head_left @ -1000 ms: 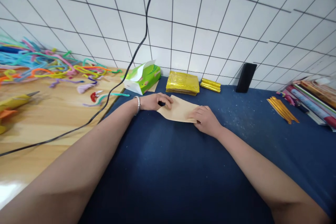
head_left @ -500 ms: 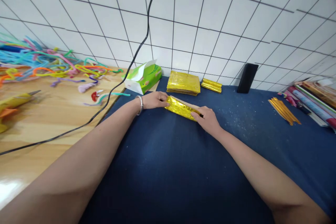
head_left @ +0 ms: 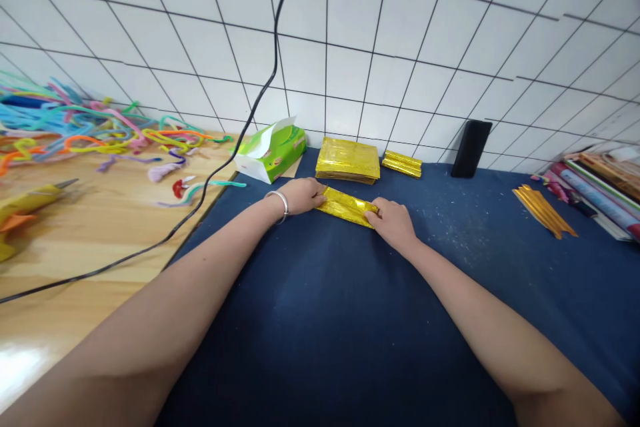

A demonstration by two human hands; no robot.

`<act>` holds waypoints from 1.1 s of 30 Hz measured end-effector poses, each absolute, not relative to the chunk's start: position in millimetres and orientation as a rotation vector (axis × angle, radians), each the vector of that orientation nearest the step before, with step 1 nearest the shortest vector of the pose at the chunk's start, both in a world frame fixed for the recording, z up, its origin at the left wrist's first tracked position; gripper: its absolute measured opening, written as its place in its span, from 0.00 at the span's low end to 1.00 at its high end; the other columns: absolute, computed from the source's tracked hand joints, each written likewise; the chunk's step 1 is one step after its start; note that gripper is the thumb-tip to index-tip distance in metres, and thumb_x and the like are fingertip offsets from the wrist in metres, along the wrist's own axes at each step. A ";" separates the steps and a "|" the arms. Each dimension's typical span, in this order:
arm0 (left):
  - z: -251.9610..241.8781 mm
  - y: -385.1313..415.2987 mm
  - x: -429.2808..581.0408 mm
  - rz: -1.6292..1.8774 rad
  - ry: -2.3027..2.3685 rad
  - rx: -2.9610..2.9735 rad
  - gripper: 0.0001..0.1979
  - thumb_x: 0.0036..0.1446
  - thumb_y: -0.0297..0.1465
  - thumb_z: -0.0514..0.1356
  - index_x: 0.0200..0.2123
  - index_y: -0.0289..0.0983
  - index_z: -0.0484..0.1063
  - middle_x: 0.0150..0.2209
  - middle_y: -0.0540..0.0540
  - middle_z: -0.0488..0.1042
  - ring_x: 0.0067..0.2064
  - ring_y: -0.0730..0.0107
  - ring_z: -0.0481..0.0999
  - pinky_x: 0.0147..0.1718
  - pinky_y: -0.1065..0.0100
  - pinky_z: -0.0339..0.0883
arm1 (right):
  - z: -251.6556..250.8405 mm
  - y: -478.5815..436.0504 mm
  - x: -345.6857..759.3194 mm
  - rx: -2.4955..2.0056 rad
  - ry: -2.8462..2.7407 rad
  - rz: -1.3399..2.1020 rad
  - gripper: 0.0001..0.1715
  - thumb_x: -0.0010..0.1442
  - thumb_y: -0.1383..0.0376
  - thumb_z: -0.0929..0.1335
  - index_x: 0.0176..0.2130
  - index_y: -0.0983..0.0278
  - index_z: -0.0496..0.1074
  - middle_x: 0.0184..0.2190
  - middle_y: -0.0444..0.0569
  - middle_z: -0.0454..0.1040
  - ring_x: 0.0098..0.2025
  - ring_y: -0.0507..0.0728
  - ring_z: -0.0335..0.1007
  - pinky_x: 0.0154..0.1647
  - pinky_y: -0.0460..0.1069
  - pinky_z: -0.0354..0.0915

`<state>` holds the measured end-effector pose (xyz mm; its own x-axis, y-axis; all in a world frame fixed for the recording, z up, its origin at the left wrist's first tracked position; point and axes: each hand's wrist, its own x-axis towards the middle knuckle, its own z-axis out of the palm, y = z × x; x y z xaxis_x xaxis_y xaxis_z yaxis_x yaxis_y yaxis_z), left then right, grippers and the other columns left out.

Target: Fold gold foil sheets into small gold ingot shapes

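A shiny gold foil sheet (head_left: 347, 207), folded into a narrow strip, lies across the middle of the dark blue cloth (head_left: 310, 320). My left hand (head_left: 301, 196), with a silver bangle at the wrist, pinches its left end. At the right end my right hand (head_left: 393, 221) grips it between thumb and fingers. Just behind the strip is a stack of gold sheets (head_left: 347, 160). A small folded gold piece (head_left: 402, 163) sits to the right of that stack, near the wall.
A green tissue box (head_left: 274, 150) stands behind my left hand. A black cable (head_left: 207, 187) crosses the left side. Colourful pipe cleaners (head_left: 90, 130) and a yellow glue gun (head_left: 30, 203) lie left; a black phone-like object (head_left: 471, 149), gold strips (head_left: 544, 211) and books (head_left: 600, 193) lie right.
The strip's upper flap now lies flatter, and the pale edge behind it no longer shows. My left hand has shifted slightly right, and my right fingers have closed more tightly on their end.
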<state>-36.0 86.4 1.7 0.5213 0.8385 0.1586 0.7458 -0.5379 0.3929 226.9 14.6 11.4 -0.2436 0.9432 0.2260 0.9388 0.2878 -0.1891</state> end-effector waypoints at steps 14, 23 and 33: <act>1.8 83.1 -39.6 0.523 1.563 2.247 0.14 0.45 0.42 0.62 0.26 0.38 0.66 0.27 0.48 0.69 0.27 0.68 0.66 0.27 0.68 0.53 | 7.3 17.1 230.7 -1.628 -2.160 0.049 0.12 0.54 0.57 0.66 0.38 0.60 0.70 0.38 0.50 0.71 0.42 0.59 0.61 0.42 0.52 0.55; -6.2 76.6 -32.2 1.131 1.063 1.666 0.13 0.45 0.34 0.64 0.28 0.37 0.62 0.26 0.52 0.67 0.26 0.76 0.65 0.26 0.72 0.56 | 9.5 16.2 232.9 -1.583 -2.105 0.186 0.08 0.52 0.61 0.66 0.34 0.61 0.68 0.34 0.47 0.71 0.39 0.57 0.61 0.40 0.50 0.54; 1.4 62.2 -12.6 1.311 0.885 1.391 0.12 0.48 0.33 0.64 0.35 0.36 0.67 0.28 0.52 0.67 0.28 0.78 0.65 0.28 0.74 0.57 | 9.5 16.4 234.3 -1.516 -2.113 0.229 0.05 0.52 0.63 0.65 0.27 0.62 0.66 0.32 0.46 0.72 0.37 0.55 0.62 0.40 0.50 0.55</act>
